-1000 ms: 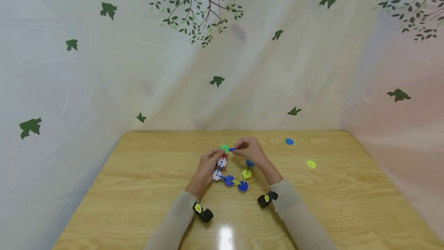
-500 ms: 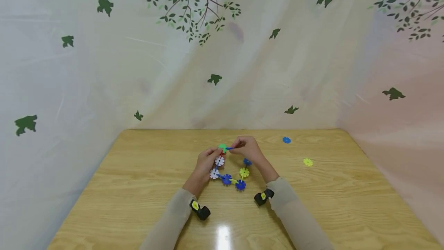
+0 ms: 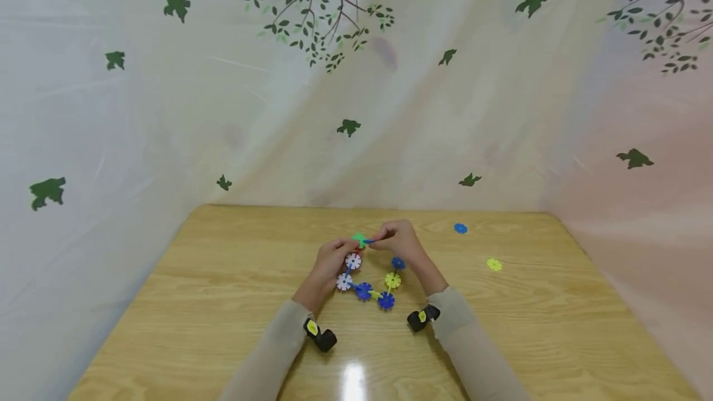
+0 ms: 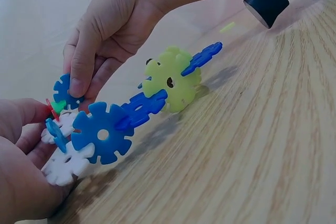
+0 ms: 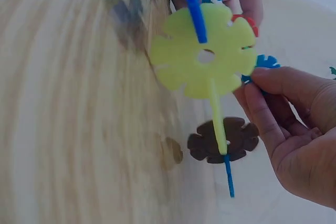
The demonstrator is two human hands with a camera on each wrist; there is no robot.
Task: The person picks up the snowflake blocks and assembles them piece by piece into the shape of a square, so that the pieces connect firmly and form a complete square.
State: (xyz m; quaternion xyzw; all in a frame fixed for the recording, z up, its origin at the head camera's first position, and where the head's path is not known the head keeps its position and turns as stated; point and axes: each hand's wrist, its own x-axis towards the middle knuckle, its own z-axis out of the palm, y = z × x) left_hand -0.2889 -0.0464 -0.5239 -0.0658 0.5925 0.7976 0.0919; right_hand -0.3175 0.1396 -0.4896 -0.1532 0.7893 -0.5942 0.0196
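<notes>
A curved chain of slotted, flower-shaped plastic discs hangs between and below the hands, with white discs (image 3: pixel 344 281), blue discs (image 3: pixel 364 291) and a yellow disc (image 3: pixel 392 280). My left hand (image 3: pixel 328 271) grips its upper left end, by the red disc (image 4: pixel 51 109) and the green disc (image 3: pixel 359 240). With thumb and fingers, my right hand (image 3: pixel 403 243) pinches a blue disc (image 4: pixel 64 94) against the green one. How deep their slots sit together is hidden. In the right wrist view a dark disc (image 5: pixel 239 140) shows near the chain's other end.
On the wooden table (image 3: pixel 223 302), a loose blue disc (image 3: pixel 460 228) lies at the back right. Nearer, further right, is a loose yellow disc (image 3: pixel 494 264). A leaf-patterned cloth (image 3: pixel 278 141) stands behind the table and at both sides.
The head view shifts slightly. Both hands keep nearly the same place and hold, with the pinched blue disc staying at the green disc.
</notes>
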